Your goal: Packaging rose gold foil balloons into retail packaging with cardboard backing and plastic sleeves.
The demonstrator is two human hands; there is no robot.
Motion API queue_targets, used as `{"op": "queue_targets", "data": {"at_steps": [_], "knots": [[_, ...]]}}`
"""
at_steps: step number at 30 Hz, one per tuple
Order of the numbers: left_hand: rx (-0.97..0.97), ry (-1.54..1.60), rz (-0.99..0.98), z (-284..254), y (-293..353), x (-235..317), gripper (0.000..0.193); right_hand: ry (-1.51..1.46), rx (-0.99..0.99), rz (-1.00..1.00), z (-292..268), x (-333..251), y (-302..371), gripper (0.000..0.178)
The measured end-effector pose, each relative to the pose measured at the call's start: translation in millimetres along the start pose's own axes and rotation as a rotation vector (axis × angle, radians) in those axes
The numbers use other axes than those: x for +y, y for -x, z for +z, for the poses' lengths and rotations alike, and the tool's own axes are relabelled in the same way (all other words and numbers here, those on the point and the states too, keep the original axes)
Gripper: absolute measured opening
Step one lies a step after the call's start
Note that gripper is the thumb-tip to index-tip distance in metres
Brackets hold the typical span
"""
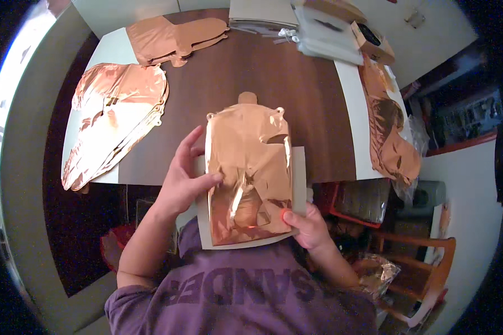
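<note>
Close in front of me, I hold a deflated rose-gold foil balloon (246, 139) flat against a pale sheet of card (300, 173) that shows behind its edges. It has a rounded tab at the top, small eyelets at its upper corners and a slit on the right side. My left hand (180, 177) grips the left edge, thumb on the foil and fingers partly hidden behind. Holding the lower right corner is my right hand (310, 226), its thumb pressed on the foil by an orange-red spot; its other fingers are mostly out of sight.
On the brown table (251, 67) lie more flat foil balloons (114, 111) at left, a foil stack (167, 39) at far left and another foil pile (387, 123) along the right. Clear plastic bags (330, 36) and a small box (373, 42) sit far right. A wooden chair (444, 268) stands lower right.
</note>
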State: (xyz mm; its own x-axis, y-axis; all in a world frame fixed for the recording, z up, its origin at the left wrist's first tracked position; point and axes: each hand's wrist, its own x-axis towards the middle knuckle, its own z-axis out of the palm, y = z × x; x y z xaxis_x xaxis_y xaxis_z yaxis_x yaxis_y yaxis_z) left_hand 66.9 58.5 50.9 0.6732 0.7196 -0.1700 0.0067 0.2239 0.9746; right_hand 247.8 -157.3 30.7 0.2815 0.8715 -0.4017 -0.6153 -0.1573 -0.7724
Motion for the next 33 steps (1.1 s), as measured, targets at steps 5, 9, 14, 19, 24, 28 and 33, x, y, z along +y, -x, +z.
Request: {"op": "queue_targets", "data": {"at_steps": [5, 9, 14, 19, 24, 28, 33], "knots": [[0.023, -0.037, 0.045, 8, 8, 2, 0.093, 0.158, -0.033, 0.071, -30, 4, 10, 0.028], [-0.064, -0.253, 0.135, 15, 17, -3, 0.092, 0.132, -0.012, -0.058, -16, -29, -15, 0.045], [-0.051, -0.101, 0.086, 22, 17, 14, 0.084, 0.31, 0.06, -0.362, -2, -47, -36, 0.069], [-0.103, -0.126, -0.005, 14, 28, 21, 0.076, 0.397, 0.044, -0.321, 0, -51, -23, 0.073], [-0.085, -0.34, 0.168, 12, 41, 20, 0.041, 0.449, 0.017, -0.467, -11, -43, -10, 0.06], [-0.098, -0.511, 0.185, 16, 50, 37, 0.018, 0.767, 0.081, -0.508, 0, -63, 6, 0.021], [-0.203, -0.66, 0.149, 11, 68, 62, 0.021, 1.15, -0.092, -0.499, 12, -92, 28, 0.018]]}}
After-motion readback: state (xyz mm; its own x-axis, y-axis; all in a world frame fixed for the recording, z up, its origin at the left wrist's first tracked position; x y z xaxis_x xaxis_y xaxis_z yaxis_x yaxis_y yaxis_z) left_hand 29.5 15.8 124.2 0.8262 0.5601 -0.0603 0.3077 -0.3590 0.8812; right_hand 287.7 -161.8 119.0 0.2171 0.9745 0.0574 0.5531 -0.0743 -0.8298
